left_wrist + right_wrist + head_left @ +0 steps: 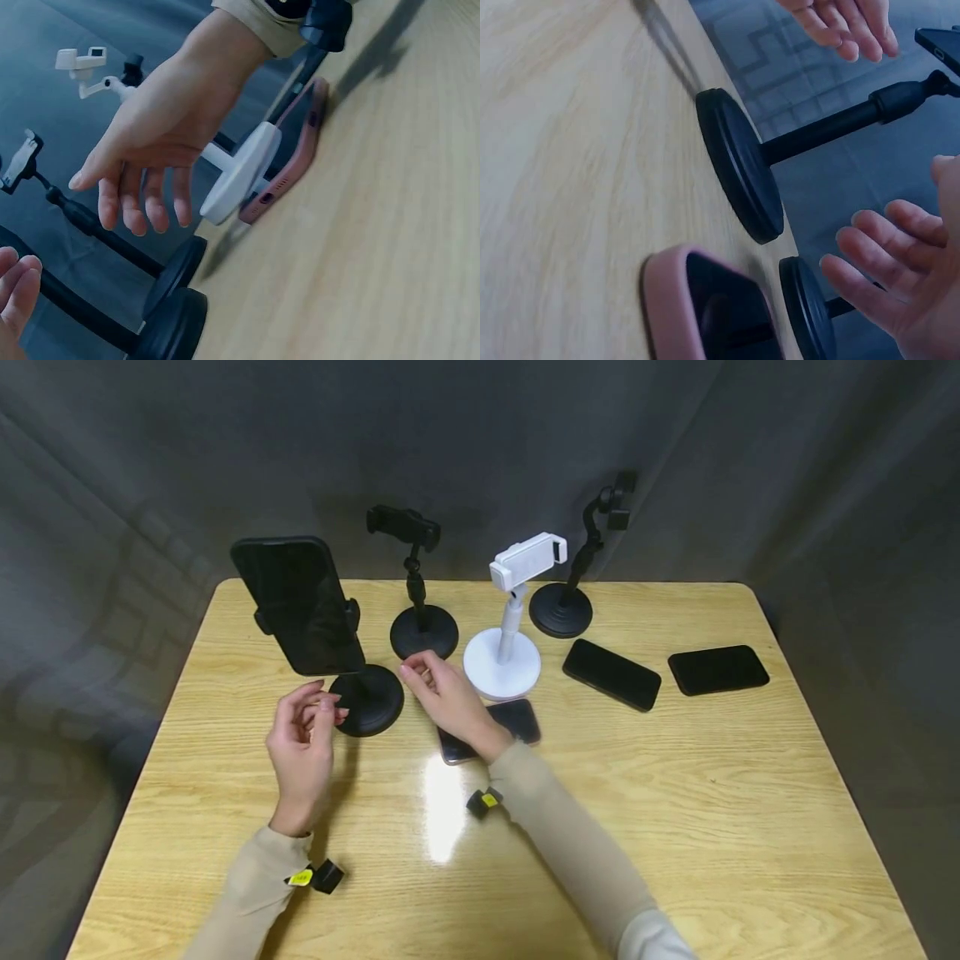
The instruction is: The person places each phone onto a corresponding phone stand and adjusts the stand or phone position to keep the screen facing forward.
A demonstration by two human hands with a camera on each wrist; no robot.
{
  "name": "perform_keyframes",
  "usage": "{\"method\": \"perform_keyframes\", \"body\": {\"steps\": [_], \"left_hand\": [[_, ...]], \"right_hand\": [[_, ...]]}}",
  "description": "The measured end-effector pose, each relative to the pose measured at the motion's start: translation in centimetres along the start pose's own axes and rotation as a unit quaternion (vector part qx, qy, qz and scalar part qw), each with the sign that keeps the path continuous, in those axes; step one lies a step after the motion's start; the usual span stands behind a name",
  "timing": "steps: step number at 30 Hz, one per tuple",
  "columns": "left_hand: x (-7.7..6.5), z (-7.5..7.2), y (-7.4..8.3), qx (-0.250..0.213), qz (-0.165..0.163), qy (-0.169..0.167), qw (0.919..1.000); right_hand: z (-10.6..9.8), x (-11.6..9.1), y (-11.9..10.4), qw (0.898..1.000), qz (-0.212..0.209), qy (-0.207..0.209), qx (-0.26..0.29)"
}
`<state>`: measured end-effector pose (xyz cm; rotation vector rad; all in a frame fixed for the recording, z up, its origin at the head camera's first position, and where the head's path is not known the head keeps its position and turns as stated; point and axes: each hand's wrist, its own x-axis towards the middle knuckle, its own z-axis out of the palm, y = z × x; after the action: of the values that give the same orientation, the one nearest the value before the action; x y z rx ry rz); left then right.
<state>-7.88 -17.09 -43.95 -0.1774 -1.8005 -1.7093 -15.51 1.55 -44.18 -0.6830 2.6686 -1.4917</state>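
Observation:
A black phone point(296, 602) is clamped upright, a little tilted, in a black phone stand point(367, 703) at the left of the table. Just in front of that stand is my left hand point(303, 747), raised with loosely bent fingers and nothing in them. My right hand point(450, 697) hovers to the right of the same stand, also holding nothing; its relaxed fingers show in the right wrist view point(900, 259). Beneath my right wrist lies a phone in a pink case point(519, 720), partly hidden by the forearm. Neither hand visibly touches the stand or the clamped phone.
Behind my right hand stand a second black phone stand point(423, 633) and a white phone stand point(502, 664), with another black one point(561, 610) farther back. Two dark phones, one nearer point(611, 675) and one farther right point(718, 670), lie on the wooden table point(675, 827).

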Motion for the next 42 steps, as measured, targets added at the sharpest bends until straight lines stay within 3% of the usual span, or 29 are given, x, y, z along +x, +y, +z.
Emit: {"method": "perform_keyframes", "body": {"steps": [5, 7, 13, 18, 26, 32, 38, 42], "left_hand": [[-0.4, 0.9, 1.5, 0.063, 0.023, -0.045, 0.9967], [-0.7, 1.1, 1.2, 0.092, 0.042, -0.068, 0.9926], [-1.5, 1.4, -1.6, 0.187, 0.086, -0.142, 0.9683], [-1.5, 1.7, -2.1, 0.231, 0.088, -0.194, 0.9494], [-0.8, 2.6, -2.7, 0.304, 0.119, -0.219, 0.9194], [-0.1, 3.3, -2.9, 0.362, 0.102, -0.24, 0.8949], [0.7, 4.5, -3.3, 0.405, 0.102, -0.268, 0.8682], [1.2, 5.4, -3.8, 0.424, 0.103, -0.274, 0.8572]], "right_hand": [[0.0, -0.1, 0.3, 0.998, 0.003, -0.006, -0.058], [0.0, -0.1, 0.4, 0.997, 0.005, -0.011, -0.082], [-0.2, -0.3, 0.8, 0.99, 0.02, -0.028, -0.136], [-0.3, -0.5, 1.1, 0.986, 0.012, -0.032, -0.165], [-0.4, -0.5, 1.8, 0.977, -0.001, -0.034, -0.21], [-0.5, -0.2, 2.1, 0.971, -0.01, -0.049, -0.235], [-0.5, 0.2, 2.8, 0.956, -0.01, -0.063, -0.287], [-0.4, 0.2, 3.0, 0.951, -0.017, -0.07, -0.302]]}}
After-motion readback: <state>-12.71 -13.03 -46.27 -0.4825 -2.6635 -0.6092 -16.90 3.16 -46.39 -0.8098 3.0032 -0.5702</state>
